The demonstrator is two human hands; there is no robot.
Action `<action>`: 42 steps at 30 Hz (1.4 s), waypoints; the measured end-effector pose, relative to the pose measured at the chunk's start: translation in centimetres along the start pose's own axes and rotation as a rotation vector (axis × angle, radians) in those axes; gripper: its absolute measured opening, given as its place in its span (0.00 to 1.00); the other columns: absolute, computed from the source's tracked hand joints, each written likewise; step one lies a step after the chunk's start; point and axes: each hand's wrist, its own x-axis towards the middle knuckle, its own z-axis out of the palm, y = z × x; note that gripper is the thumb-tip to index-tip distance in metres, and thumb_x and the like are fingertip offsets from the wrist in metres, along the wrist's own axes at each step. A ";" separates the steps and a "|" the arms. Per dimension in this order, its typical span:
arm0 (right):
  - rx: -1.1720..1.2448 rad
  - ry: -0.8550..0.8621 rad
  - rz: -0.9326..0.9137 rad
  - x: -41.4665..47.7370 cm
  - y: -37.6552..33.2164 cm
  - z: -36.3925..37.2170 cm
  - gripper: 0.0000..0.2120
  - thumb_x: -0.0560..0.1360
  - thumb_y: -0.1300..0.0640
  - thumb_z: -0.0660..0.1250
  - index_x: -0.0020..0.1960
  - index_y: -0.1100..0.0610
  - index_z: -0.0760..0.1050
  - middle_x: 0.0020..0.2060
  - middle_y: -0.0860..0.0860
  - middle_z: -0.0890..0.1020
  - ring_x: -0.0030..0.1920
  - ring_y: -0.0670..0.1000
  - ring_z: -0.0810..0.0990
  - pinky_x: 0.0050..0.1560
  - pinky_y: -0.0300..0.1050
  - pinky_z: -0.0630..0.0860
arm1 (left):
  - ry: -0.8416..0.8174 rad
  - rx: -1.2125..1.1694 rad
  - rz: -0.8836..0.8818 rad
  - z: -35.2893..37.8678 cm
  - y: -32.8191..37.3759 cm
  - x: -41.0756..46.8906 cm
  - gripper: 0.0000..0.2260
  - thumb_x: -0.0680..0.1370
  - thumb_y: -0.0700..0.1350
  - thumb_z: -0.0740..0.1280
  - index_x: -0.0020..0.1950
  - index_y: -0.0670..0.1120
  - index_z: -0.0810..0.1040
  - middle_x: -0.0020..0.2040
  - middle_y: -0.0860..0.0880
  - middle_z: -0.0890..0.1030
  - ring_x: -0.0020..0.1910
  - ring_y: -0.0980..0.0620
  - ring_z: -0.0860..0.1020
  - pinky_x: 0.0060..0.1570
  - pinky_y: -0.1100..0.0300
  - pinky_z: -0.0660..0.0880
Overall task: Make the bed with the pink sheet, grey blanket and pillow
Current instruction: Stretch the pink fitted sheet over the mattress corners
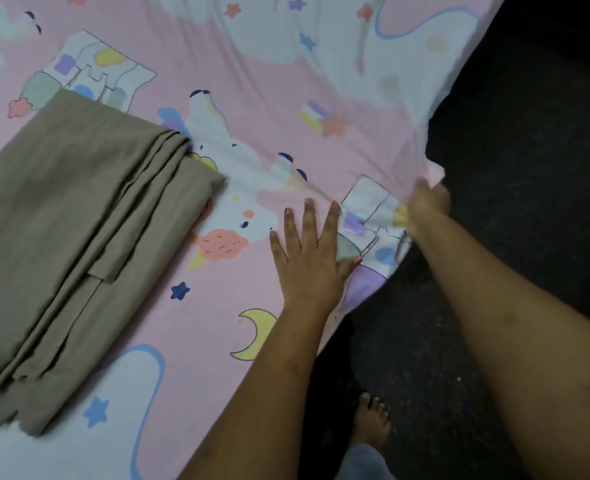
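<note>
— Sheet [286, 98]: how many, and where does it lie?
— One, pink, printed with moons, stars and animals. It lies flat under the left hand and spreads away from both hands across the bed. Its near edge is bunched at the right hand.
— And past that edge?
— One dark floor [529, 168], on the right hand's outer side and under both forearms.
— Blanket?
— One blanket [79, 237], folded in several layers. It lies on the sheet well to the left of the left hand, not touching it.
— Hands, then.
— Two. The left hand [307, 258] lies palm down on the sheet, its fingers and thumb straight and spread, holding nothing. The right hand [427, 206], just to its right, is blurred, but its fingers are curled round the sheet's gathered edge, which juts out over the floor there.
— Anything smaller?
— One bare foot [371, 420] on the floor, nearer the person than either hand and between the two forearms. A bit of grey trouser leg shows just below it.
</note>
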 end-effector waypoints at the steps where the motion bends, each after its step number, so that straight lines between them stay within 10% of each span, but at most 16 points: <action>1: -0.113 0.063 -0.021 0.8 1.0 -1.2 0.19 0.81 0.54 0.57 0.68 0.62 0.70 0.62 0.59 0.76 0.60 0.59 0.76 0.61 0.50 0.73 | 0.048 0.002 -0.001 -0.1 0.6 0.2 0.34 0.74 0.67 0.52 0.77 0.56 0.48 0.78 0.46 0.48 0.76 0.39 0.46 0.71 0.38 0.46; 6: -0.371 0.033 0.032 2.3 0.8 -1.8 0.20 0.82 0.52 0.55 0.69 0.63 0.69 0.64 0.60 0.75 0.63 0.61 0.74 0.62 0.51 0.71 | 0.043 -0.030 -0.052 0.3 1.5 1.2 0.32 0.74 0.66 0.48 0.77 0.60 0.47 0.78 0.49 0.47 0.77 0.42 0.45 0.70 0.37 0.45; 15: 0.269 -0.640 0.341 -2.8 0.5 -1.9 0.34 0.72 0.27 0.50 0.55 0.50 0.80 0.52 0.52 0.84 0.53 0.54 0.82 0.55 0.53 0.77 | -0.111 -0.023 -0.122 -0.6 3.0 2.4 0.31 0.78 0.65 0.48 0.75 0.60 0.35 0.77 0.51 0.35 0.75 0.43 0.34 0.69 0.36 0.39; 21: 0.351 -0.167 0.188 -2.9 3.2 1.5 0.14 0.79 0.53 0.64 0.59 0.61 0.77 0.50 0.56 0.83 0.54 0.59 0.81 0.56 0.54 0.78 | -0.003 -0.006 -0.112 0.8 2.8 2.3 0.32 0.74 0.66 0.42 0.77 0.58 0.43 0.78 0.49 0.45 0.77 0.41 0.43 0.69 0.35 0.45; 24: -0.115 -0.038 -0.048 0.1 2.8 -0.1 0.16 0.82 0.53 0.58 0.60 0.63 0.75 0.52 0.59 0.80 0.56 0.59 0.79 0.55 0.48 0.74 | 0.066 0.011 -0.098 1.2 2.9 2.2 0.30 0.77 0.65 0.46 0.77 0.55 0.51 0.78 0.47 0.54 0.76 0.40 0.52 0.68 0.36 0.50; 30: -0.455 -0.179 0.162 0.7 2.0 0.6 0.16 0.79 0.53 0.61 0.61 0.63 0.75 0.56 0.59 0.78 0.57 0.60 0.77 0.56 0.48 0.74 | -0.086 -0.060 -0.066 -0.8 2.5 2.1 0.32 0.74 0.63 0.39 0.77 0.55 0.48 0.78 0.48 0.48 0.77 0.43 0.46 0.69 0.36 0.46; 35: -0.219 -0.036 0.115 2.8 -3.4 -1.8 0.24 0.79 0.50 0.61 0.73 0.55 0.64 0.68 0.57 0.70 0.65 0.59 0.71 0.62 0.52 0.70 | -0.119 -0.189 -0.054 -2.9 3.1 3.2 0.40 0.69 0.68 0.25 0.77 0.56 0.45 0.78 0.51 0.42 0.77 0.47 0.40 0.71 0.40 0.40; 42: 0.098 -0.316 0.290 6.2 -9.5 1.8 0.31 0.72 0.29 0.56 0.62 0.50 0.76 0.56 0.52 0.81 0.57 0.58 0.78 0.60 0.59 0.73 | -0.144 -0.200 -0.097 -3.5 4.9 6.6 0.27 0.81 0.57 0.51 0.77 0.56 0.44 0.78 0.53 0.40 0.76 0.48 0.38 0.71 0.42 0.39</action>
